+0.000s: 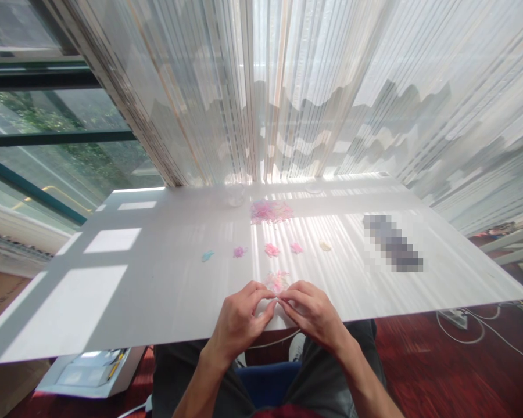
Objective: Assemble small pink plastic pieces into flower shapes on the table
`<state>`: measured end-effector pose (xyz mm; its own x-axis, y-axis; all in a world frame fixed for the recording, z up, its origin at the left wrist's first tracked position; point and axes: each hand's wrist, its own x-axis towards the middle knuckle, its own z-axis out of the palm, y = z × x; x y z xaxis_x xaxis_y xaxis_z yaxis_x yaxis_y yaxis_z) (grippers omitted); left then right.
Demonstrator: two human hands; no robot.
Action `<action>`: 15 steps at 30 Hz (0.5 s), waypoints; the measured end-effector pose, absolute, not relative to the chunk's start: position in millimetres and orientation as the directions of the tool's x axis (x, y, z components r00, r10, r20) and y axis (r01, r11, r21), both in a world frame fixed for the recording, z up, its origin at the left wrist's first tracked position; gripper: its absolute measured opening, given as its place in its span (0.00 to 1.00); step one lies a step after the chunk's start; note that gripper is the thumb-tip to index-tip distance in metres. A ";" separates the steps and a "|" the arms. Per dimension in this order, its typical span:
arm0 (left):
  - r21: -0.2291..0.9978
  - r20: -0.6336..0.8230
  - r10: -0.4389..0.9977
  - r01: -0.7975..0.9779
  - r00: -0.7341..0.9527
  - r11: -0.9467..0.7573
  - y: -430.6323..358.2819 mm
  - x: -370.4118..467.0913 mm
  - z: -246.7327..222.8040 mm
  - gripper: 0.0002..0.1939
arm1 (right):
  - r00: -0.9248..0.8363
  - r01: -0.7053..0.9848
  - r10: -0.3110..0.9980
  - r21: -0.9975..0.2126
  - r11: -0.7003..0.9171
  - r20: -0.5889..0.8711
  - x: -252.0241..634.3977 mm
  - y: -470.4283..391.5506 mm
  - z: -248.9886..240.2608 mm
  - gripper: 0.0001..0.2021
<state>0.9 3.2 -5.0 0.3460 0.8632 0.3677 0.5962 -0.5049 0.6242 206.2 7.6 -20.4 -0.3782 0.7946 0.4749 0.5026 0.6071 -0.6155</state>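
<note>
My left hand and my right hand meet at the table's near edge, fingertips pinched together. Whatever lies between them is too small to make out. Just beyond the fingertips is a small mixed pile of pink and pale pieces. Farther off, a row of little piles runs across the table: blue, purple, pink-red, pink and pale yellow. Behind the row lies a larger pink and mixed-colour heap.
The white table carries a clear round container at the back, a clear flat item and a blurred-out dark object on the right. Curtains hang behind. Below are a white box at left and cables at right.
</note>
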 end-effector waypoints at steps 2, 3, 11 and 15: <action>0.638 0.358 0.872 0.594 0.335 -0.490 2.3 3.4 -7.0 0.06 | -0.370 0.496 0.794 -0.620 0.608 0.482 206.5 7.8 -21.3 0.06; 0.644 0.354 0.876 0.593 0.327 -0.482 1.9 4.0 -8.1 0.06 | -0.367 0.492 0.794 -0.624 0.607 0.484 206.5 7.9 -21.8 0.06; 0.677 0.348 0.882 0.566 0.317 -0.471 0.2 2.7 -8.1 0.04 | -0.359 0.482 0.794 -0.631 0.608 0.491 206.7 7.7 -22.9 0.06; 0.713 0.330 0.892 0.539 0.308 -0.450 0.7 2.5 -7.8 0.03 | -0.361 0.496 0.805 -0.633 0.594 0.471 206.6 6.9 -22.2 0.06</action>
